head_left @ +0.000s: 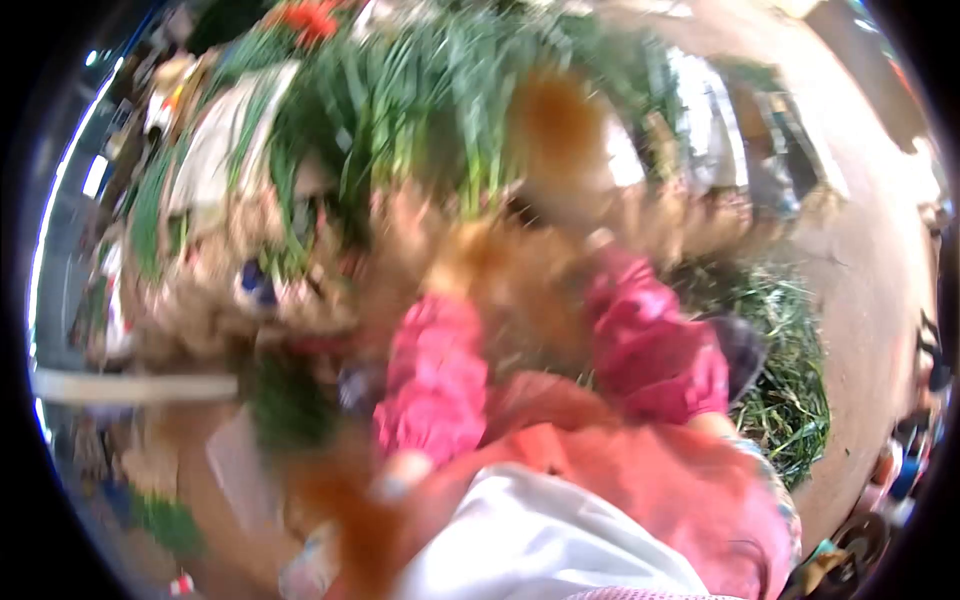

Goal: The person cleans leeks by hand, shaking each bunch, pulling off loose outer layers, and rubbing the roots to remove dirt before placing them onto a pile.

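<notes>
Long leafy green onions (400, 110) lie in a thick row across the upper middle, pale root ends toward me. My left hand (462, 256), below a pink sleeve cover (437, 360), reaches to the pale lower stalks at the centre. Motion smears its fingers, and I cannot tell whether they grip the stalks. Reaching forward on the other side, my right hand (602, 240) is mostly blurred beyond its pink sleeve cover (650, 340). It is nearest the brown root ends right of centre. An orange-red apron (640, 480) covers my lap.
Loose green leaves (780, 370) are heaped on the floor to my right, beside a dark shoe (738, 355). Bare brown floor (870, 300) runs along the right side. A pale bar (140, 387) juts in at left. Blurred orange spots cover parts of the view.
</notes>
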Available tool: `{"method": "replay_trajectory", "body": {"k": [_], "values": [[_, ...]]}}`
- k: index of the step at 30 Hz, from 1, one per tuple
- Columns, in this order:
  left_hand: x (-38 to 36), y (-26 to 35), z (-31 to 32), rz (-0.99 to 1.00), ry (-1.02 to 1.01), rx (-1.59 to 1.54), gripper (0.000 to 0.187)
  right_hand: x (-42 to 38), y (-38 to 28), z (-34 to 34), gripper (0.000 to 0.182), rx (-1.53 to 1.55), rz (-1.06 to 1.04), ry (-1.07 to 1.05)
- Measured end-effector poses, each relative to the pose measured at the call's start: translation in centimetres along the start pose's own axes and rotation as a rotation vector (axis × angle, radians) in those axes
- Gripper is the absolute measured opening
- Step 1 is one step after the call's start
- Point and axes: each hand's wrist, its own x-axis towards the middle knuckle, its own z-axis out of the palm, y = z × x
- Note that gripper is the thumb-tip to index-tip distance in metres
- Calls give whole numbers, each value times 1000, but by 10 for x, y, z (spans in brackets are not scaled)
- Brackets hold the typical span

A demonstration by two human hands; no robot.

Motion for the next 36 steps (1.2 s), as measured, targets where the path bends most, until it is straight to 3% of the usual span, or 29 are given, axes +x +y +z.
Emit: {"method": "replay_trajectory", "body": {"k": [1,2,3,4,5,6,7,8,10,11,12,14,15,17,18,19,20,21,22,23,24,25,27,30,31,33,34,36], "values": [[-6,19,-1,-237,-71,-89,27,37,66,-8,31,60,-97,-171],[-17,14,3,-262,-94,-294,21,51,78,9,29,-290,-536,-105],[-21,7,10,-483,-100,-594,18,66,90,25,28,-643,-947,152],[-15,31,5,-734,-9,-957,15,18,33,39,25,-390,-341,124],[-10,56,-1,-969,149,-1235,14,-21,-18,50,28,-192,-150,182],[-17,43,1,-891,-52,-1362,12,-17,-14,56,34,157,20,195],[-15,46,9,-913,5,-1303,17,-27,-26,54,35,30,29,190],[-11,56,16,-937,68,-1242,22,-36,-35,51,29,-436,-128,304],[-6,85,17,-999,81,-1387,24,-21,-19,40,24,-946,-375,425],[-5,112,9,-959,-6,-1381,24,-32,-37,37,24,-710,-306,651],[-8,83,26,-592,-279,-1741,23,-8,-12,3,24,-774,-268,777],[2,120,-4,-541,-209,-1618,25,-36,-62,-14,23,-564,-210,942],[8,144,-31,-513,-71,-1411,27,-47,-62,-12,24,-680,-248,861],[28,144,-74,-508,-20,-1367,29,-89,-63,5,15,-967,-252,581],[38,143,-97,-490,7,-1352,29,-91,-16,3,13,-1116,-371,436],[44,117,-108,-307,57,-1243,19,-118,-7,19,13,-1183,-237,200],[57,90,-117,-338,152,-1358,21,-133,16,33,13,-1436,-65,-39],[53,82,-135,-541,250,-1384,21,-144,50,49,22,-1371,145,-321],[36,87,-160,-508,141,-1248,21,-158,84,56,26,-1362,176,-517],[33,99,-172,-701,294,-1301,22,-175,118,65,30,-1330,208,-710],[32,60,-178,-440,309,-1280,22,-181,150,59,31,-1263,75,-689],[16,29,-186,-446,342,-1290,21,-187,179,54,33,-1201,-60,-670],[7,19,-188,-427,400,-1421,21,-166,111,71,31,-1122,-75,-579],[-19,-21,-181,-574,432,-1603,23,-107,12,102,27,-1033,-257,-281],[-4,-33,-174,-600,459,-1579,22,-66,-6,96,26,-1081,-350,-243],[-5,-29,-170,-594,453,-1517,22,-34,-32,126,22,-1116,-423,29],[-3,-32,-168,-584,434,-1380,22,-16,-46,141,20,-1079,-626,128],[1,-35,-162,-632,472,-1223,21,18,-64,169,34,-1088,-780,74]]}}
